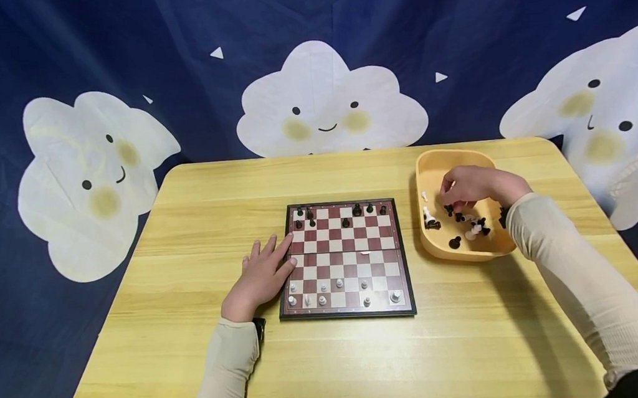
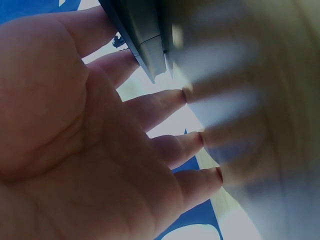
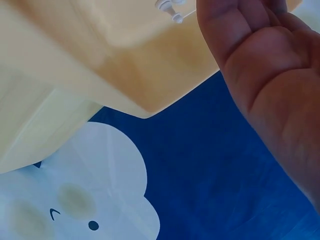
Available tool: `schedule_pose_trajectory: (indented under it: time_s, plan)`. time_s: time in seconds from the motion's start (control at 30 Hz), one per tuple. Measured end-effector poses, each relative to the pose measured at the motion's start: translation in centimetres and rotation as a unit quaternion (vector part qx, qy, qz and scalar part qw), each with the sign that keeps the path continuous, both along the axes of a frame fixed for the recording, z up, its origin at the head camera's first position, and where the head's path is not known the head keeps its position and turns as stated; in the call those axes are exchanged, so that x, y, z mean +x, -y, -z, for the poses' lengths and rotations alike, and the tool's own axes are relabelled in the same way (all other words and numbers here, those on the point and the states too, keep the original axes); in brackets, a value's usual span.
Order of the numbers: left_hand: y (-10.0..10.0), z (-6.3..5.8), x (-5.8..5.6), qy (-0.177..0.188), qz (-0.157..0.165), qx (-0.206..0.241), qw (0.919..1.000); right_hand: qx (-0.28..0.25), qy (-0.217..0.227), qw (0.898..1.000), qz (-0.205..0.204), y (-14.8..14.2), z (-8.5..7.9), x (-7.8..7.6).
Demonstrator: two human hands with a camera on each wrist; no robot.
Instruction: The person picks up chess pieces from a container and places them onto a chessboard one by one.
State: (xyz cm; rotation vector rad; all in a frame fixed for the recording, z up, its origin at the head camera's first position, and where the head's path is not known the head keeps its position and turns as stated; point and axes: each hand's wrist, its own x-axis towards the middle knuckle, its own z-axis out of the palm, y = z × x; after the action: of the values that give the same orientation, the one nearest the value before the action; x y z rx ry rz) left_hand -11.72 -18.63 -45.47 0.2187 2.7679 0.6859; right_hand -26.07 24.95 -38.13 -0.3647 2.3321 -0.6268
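Note:
A chessboard [image 1: 346,259] with dark red and white squares lies on the table. Black chess pieces [image 1: 357,210] stand along its far side and white chess pieces [image 1: 396,296] along its near side. My left hand [image 1: 260,275] has its fingers spread, the thumb and index finger touching the board's left edge; the left wrist view shows the other fingertips [image 2: 202,140] down on the table. My right hand [image 1: 472,185] reaches into an orange box [image 1: 432,249], fingers bent down over loose black and white pieces [image 1: 473,232]. Whether it pinches one is hidden.
The wooden table [image 1: 186,222] reaches back to a dark blue curtain [image 1: 187,22] printed with white clouds. The box's raised walls stand close to the board's right side. A small white piece [image 3: 170,10] lies in the box in the right wrist view.

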Motion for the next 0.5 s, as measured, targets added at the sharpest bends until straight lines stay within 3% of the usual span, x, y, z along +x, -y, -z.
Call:
schedule_pose_trajectory:
  time_s: [0.33, 0.5]
  plan:
    - [-0.02, -0.08, -0.03, -0.002, -0.001, 0.003, 1.0, 0.005, -0.005, 0.999, -0.036, -0.31, 0.14, -0.24]
    - [-0.02, -0.14, 0.03, -0.003, 0.0, 0.003, 1.0, 0.067, -0.063, 0.993, -0.075, -0.17, 0.26, -0.1]
